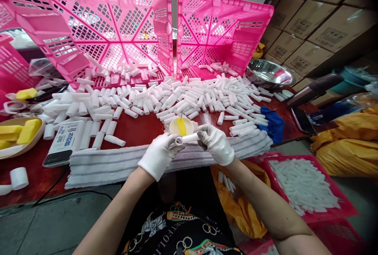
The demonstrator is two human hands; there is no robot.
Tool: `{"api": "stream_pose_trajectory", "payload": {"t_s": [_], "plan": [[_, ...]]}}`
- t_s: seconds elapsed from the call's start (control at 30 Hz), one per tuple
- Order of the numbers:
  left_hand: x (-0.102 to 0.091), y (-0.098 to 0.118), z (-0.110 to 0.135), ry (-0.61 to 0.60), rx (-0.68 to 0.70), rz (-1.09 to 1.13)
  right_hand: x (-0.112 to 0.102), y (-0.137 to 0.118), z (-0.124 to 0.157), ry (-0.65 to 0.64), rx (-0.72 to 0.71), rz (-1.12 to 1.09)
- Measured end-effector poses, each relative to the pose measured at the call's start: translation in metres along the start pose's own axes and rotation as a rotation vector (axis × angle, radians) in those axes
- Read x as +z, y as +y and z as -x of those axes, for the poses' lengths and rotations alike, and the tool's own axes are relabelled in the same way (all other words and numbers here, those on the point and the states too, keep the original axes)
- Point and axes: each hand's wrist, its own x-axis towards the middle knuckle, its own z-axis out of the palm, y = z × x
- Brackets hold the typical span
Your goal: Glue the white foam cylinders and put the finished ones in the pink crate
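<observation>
My left hand [161, 152], in a white glove, is closed around a short white tube [178, 141] whose open end shows. In its own white glove, my right hand [215, 143] pinches a slimmer white tube [191, 137], which points left toward the first one. Whether the two tubes touch is hard to make out. Just behind them sits a small white bowl [174, 126] with something yellow [182, 127] and a thin stick in it. Below my hands a striped towel [118, 163] lies along the table's front edge.
Many white tubes [177, 97] are heaped across the red table, below two tilted pink baskets [119, 42] [211, 30]. A white box-shaped device [65, 141] and a dish of yellow blocks [28, 131] stand left. A metal bowl [270, 73], blue cloth [271, 124] and filled pink crate [307, 186] are right.
</observation>
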Motion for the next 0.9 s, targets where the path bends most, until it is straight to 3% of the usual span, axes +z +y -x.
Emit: {"api": "stream_pose_trajectory", "payload": {"t_s": [0.1,0.27,0.47,0.57,0.67,0.73,0.8,0.9], "plan": [[-0.003,0.003,0.001,-0.074,0.002,-0.047,-0.005,-0.005,0.003,0.042,-0.032,0.029],[-0.003,0.004,-0.001,-0.082,-0.011,-0.086,-0.007,-0.012,0.005,0.027,-0.073,0.175],[-0.005,0.012,0.003,-0.101,-0.088,0.107,-0.003,0.001,0.009,0.009,-0.11,0.344],[0.005,0.016,0.004,-0.069,-0.254,0.172,-0.006,0.014,0.016,0.029,-0.364,0.635],[0.022,0.018,0.002,-0.033,-0.346,0.176,-0.01,0.023,0.02,0.182,-0.722,1.017],[0.035,0.021,0.002,0.011,-0.36,0.129,-0.009,0.024,0.022,0.306,-0.855,1.111],[0.046,0.026,0.003,0.084,-0.367,0.068,-0.005,0.023,0.023,0.359,-0.827,1.1],[0.057,0.037,0.007,0.156,-0.338,-0.02,-0.001,0.026,0.026,0.385,-0.546,0.917]]}}
